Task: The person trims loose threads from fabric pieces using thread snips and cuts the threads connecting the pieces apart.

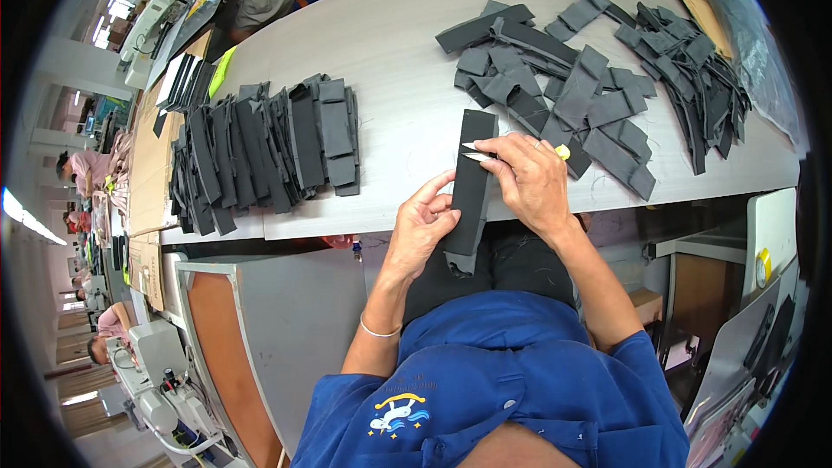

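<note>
A long black fabric strip (471,195) is pinched in my left hand (420,230) at the table's near edge, its lower end hanging over my lap. My right hand (530,180) is closed around a small pair of thread snips (475,154), with the pale pointed blades lying over the strip's upper part. A yellow bit (562,152) shows behind the right-hand fingers; it may be the end of the snips. Just beyond that hand lies a loose heap of dark grey strips (576,95). To the left stands a neat row of similar strips (260,147), packed side by side.
Another tangled pile of black strips (693,78) lies at the right, near clear plastic sheeting (754,43). Cardboard (147,191) borders the table's left side. Sewing machines (160,381) and other people work at the left. A grey cabinet (303,312) stands below the table.
</note>
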A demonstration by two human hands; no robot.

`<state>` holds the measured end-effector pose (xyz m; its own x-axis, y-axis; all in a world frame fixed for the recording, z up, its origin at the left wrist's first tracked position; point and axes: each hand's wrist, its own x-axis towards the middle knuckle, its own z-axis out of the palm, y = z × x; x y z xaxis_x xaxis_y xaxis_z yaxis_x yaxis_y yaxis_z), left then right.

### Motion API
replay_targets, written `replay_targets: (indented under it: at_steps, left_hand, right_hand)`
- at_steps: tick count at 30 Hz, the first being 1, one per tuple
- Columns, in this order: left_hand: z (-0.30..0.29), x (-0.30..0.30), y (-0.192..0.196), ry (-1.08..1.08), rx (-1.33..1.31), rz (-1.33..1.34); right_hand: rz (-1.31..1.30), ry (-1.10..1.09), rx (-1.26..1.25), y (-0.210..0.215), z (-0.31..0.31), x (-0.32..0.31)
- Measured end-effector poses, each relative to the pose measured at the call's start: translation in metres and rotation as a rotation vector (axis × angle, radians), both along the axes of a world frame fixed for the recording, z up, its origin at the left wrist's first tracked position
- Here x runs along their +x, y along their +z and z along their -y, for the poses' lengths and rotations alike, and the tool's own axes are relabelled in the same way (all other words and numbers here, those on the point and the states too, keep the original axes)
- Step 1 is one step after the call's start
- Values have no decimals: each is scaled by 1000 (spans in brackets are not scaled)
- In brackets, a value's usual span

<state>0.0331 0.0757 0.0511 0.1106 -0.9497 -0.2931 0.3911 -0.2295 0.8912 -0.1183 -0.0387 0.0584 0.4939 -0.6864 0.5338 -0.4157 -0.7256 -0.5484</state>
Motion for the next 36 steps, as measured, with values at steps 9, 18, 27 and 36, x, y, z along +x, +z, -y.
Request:
replay_targets:
  at_steps: [9, 18, 27, 36]
  left_hand:
    - [-4, -4, -13, 61, 11, 106]
    - [0, -3, -1, 68, -5, -16]
    - [6, -7, -16, -65, -131, -40]
    - [2, -4, -2, -194, -123, 40]
  right_hand:
    - [36, -17, 52, 5, 1, 2]
    - [305, 2, 667, 3, -5, 1]
    - [331, 167, 717, 4, -17, 6]
    - [496, 176, 869, 9, -12, 3]
